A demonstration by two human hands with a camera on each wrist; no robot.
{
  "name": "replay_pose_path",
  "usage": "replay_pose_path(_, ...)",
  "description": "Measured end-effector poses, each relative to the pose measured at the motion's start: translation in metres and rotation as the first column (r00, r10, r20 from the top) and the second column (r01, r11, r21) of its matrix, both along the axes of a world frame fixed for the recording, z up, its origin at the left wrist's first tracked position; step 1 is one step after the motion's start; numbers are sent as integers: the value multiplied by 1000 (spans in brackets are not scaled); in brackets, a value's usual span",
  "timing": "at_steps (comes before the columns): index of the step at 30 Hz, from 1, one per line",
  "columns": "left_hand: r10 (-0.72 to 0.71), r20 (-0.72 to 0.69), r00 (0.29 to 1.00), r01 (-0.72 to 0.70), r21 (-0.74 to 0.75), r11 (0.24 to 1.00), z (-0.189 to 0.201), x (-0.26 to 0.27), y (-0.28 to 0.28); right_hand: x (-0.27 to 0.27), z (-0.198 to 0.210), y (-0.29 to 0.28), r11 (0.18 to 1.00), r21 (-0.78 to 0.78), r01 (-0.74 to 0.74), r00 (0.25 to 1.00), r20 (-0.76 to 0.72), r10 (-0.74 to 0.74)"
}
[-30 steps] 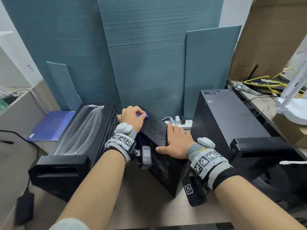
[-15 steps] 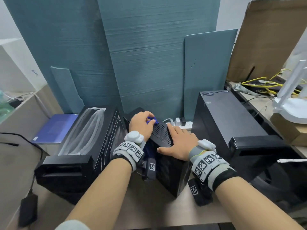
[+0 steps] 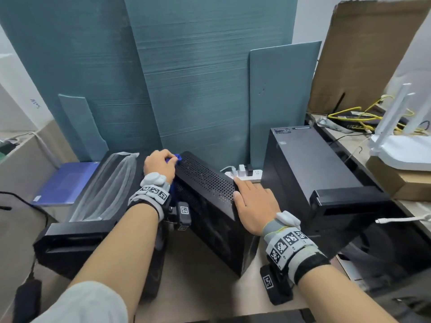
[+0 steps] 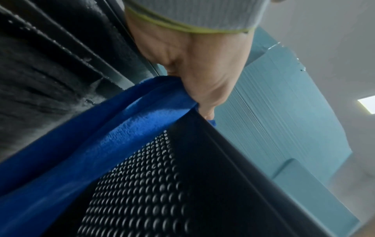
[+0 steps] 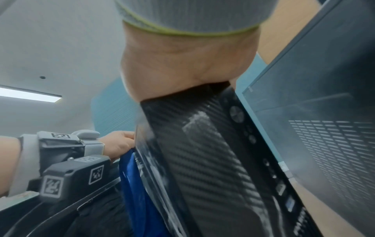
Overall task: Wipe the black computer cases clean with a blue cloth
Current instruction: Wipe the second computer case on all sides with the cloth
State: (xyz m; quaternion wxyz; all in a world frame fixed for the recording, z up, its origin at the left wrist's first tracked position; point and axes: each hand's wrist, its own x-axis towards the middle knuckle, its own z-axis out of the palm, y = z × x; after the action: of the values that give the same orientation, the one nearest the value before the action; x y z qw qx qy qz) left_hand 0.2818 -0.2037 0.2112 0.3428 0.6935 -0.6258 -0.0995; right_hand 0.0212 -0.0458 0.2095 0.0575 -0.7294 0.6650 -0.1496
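A: Where is the blue cloth [image 3: 173, 158] in relation to the middle case [image 3: 210, 190]?

B: At its far left top corner. The left hand [image 3: 159, 165] has its grip curled round the cloth there, and the left wrist view shows the rest of it hanging down the case's left side, next to the perforated panel.

A: And the other hand?

B: The right hand [image 3: 254, 203] lies flat on the near right corner of that same case, fingers straight, grip open and holding nothing. The case is tilted, top leaning to the right.

A: What stands around it?

B: A left case [image 3: 77, 231] lies just left of it, with clear plastic wrap [image 3: 109, 185] on its upper face. A right case [image 3: 312, 173] lies to its right. Behind the middle case a white power strip [image 3: 247, 174] holds several plugs. All sit on the counter [image 3: 203, 292].

A: Anything inside the cases?

B: I cannot tell; the panels hide it.
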Motion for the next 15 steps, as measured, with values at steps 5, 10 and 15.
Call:
replay_pose_path(5, 63, -17, 998, -64, -23, 998, 0, -2, -1, -12, -10, 5, 999, -53, -7, 968, 251, 20)
replay_pose_path(10, -115, 76, 991, 122, -97, 988, -5, -37, 48, -11, -24, 3, 973, -199, 116, 893, 450, -15)
replay_pose_path(15, -288, 112, 951, 301, -128, 945, -5, -87, 112, -11, -27, 2, 971, -201, 131, 861, 509, -11)
